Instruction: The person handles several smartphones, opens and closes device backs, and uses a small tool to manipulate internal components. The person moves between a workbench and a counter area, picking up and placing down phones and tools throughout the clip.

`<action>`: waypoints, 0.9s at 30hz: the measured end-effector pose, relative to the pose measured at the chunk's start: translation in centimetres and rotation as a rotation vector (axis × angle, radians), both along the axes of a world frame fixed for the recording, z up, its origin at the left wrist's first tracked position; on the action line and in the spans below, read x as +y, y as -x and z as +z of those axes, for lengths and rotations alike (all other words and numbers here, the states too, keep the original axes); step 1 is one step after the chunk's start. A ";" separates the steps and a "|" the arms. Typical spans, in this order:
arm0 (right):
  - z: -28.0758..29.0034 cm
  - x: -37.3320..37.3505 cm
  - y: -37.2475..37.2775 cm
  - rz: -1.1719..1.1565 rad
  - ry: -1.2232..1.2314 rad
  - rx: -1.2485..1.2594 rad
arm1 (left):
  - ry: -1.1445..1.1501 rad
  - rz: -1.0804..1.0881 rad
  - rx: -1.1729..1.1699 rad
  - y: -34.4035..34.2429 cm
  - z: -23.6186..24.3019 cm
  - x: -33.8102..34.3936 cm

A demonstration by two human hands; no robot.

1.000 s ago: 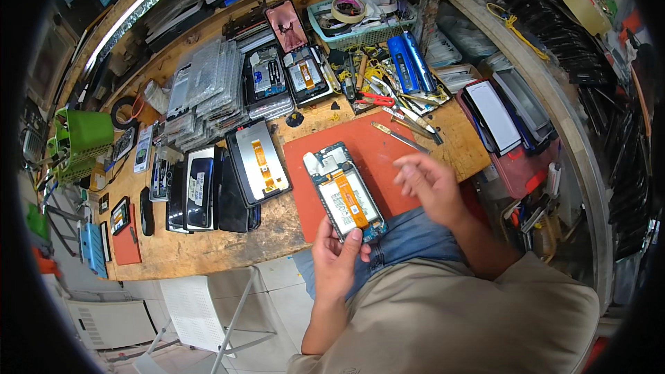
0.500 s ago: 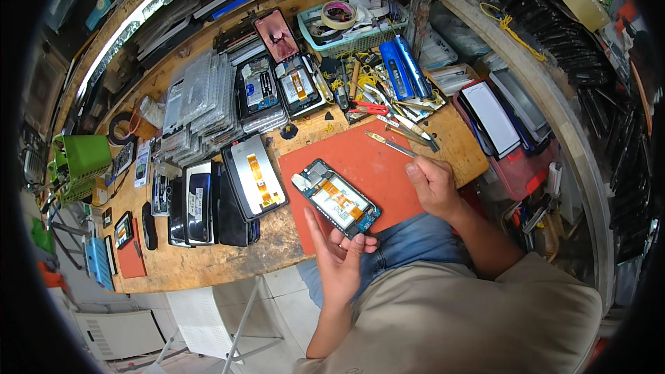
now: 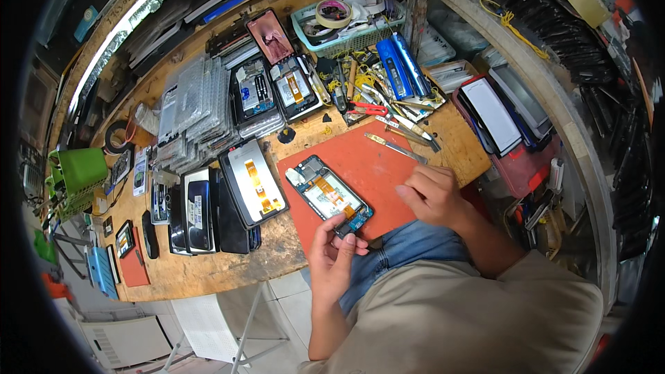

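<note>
An opened smartphone with its inner boards and orange flex cable exposed is tilted over the red-orange mat. My left hand grips its lower end, thumb on the near corner and fingers curled at the edge. To the right, my right hand hovers by the mat's edge with fingers curled in; nothing shows in them. Just beyond it a slim metal pry tool lies on the mat, apart from the fingers.
Left of the mat lies a display panel with orange flex, beside stacked phones. Clear plastic cases are piled behind. Pliers and hand tools and a green basket stand at the back. Phone boxes sit at right.
My right hand has let go of the pry tool and drawn back slightly toward me. My left hand has shifted its fingers toward the phone's lower end, and the phone has moved slightly left.
</note>
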State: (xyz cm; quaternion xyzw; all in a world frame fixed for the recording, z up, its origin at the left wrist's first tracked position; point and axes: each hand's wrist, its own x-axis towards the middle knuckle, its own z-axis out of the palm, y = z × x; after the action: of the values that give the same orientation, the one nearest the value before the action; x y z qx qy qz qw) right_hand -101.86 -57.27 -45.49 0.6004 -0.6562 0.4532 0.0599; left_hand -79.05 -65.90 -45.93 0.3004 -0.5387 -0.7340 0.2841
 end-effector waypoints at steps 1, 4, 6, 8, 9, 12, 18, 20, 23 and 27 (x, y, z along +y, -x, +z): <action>0.3 0.8 0.4 -0.019 -0.009 0.011 | -0.006 -0.011 -0.006 -0.1 0.0 0.0; 1.0 3.2 3.4 -0.189 -0.029 0.079 | -0.018 -0.020 0.001 -0.4 0.0 -0.1; 1.3 4.6 5.9 -0.377 -0.114 0.059 | -0.053 -0.017 0.029 -0.5 -0.2 -0.1; 1.8 6.4 7.9 -0.488 -0.191 0.083 | -0.035 -0.033 0.021 -0.6 -0.4 -0.1; 2.2 7.4 8.6 -0.531 -0.237 0.210 | -0.040 -0.034 0.025 -0.6 -0.4 -0.2; 2.8 9.9 9.0 -0.579 -0.511 0.329 | -0.045 -0.042 0.026 -0.6 -0.2 -0.3; 1.3 10.9 9.5 -0.637 -0.563 0.383 | -0.094 -0.076 -0.010 -0.7 0.0 -0.7; 0.8 11.0 9.9 -0.656 -0.540 0.357 | -0.061 -0.077 -0.002 -0.7 -0.2 -0.7; 0.5 11.1 10.4 -0.684 -0.545 0.340 | -0.073 -0.058 0.040 -0.7 -0.4 -0.5; 0.7 10.7 10.8 -0.670 -0.527 0.353 | -0.101 -0.029 0.095 -0.6 -0.4 -0.3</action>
State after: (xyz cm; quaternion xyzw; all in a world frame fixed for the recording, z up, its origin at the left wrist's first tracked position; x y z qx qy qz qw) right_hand -112.69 -46.60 -44.76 0.4179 -0.8867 0.1174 0.1591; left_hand -78.43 -66.17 -46.36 0.2715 -0.4912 -0.7777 0.2832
